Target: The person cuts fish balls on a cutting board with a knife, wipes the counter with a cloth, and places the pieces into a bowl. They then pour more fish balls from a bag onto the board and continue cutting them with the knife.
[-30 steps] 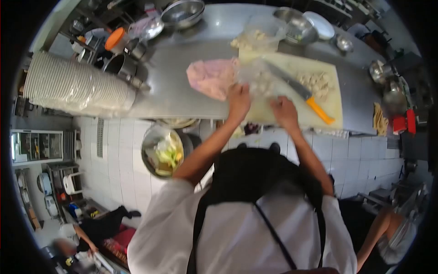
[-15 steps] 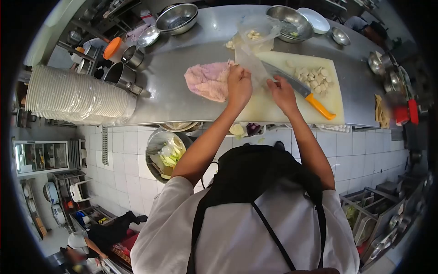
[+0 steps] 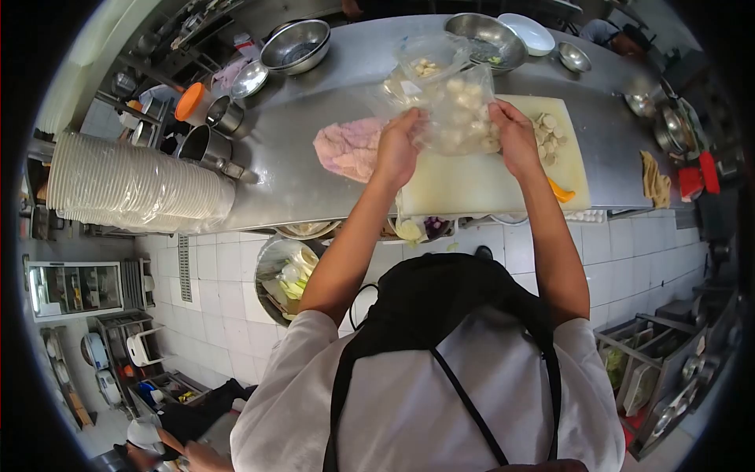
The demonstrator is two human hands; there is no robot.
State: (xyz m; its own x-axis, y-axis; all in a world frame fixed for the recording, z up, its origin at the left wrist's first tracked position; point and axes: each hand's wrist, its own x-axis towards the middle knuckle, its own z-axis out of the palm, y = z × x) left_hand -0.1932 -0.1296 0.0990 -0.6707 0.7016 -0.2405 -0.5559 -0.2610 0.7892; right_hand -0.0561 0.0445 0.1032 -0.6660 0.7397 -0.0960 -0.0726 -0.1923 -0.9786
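Note:
Between my two hands a clear plastic bag (image 3: 464, 110) of pale round pieces is held above the cutting board (image 3: 448, 185). My left hand (image 3: 399, 145) grips its left side, and my right hand (image 3: 517, 134) pinches its right edge. Another clear bag (image 3: 429, 59) with small pale pieces lies just behind. Sliced pale pieces (image 3: 549, 141) sit on the board to the right of my right hand. Only the orange handle (image 3: 561, 191) of the knife shows; its blade is hidden. A pink cloth (image 3: 348, 148) lies left of my left hand.
Metal bowls (image 3: 296, 49) (image 3: 503, 49) and a white bowl (image 3: 536, 35) stand along the far side. Wrapped stacked containers (image 3: 134, 185) and pots (image 3: 206, 135) are at the left. A bin (image 3: 267, 271) with vegetable scraps stands below the counter edge. Another person (image 3: 177, 440) is at the lower left.
The bag in my hands has opened out and now shows round pieces inside. My hands have moved further apart, and the bag and right hand now cover the knife blade.

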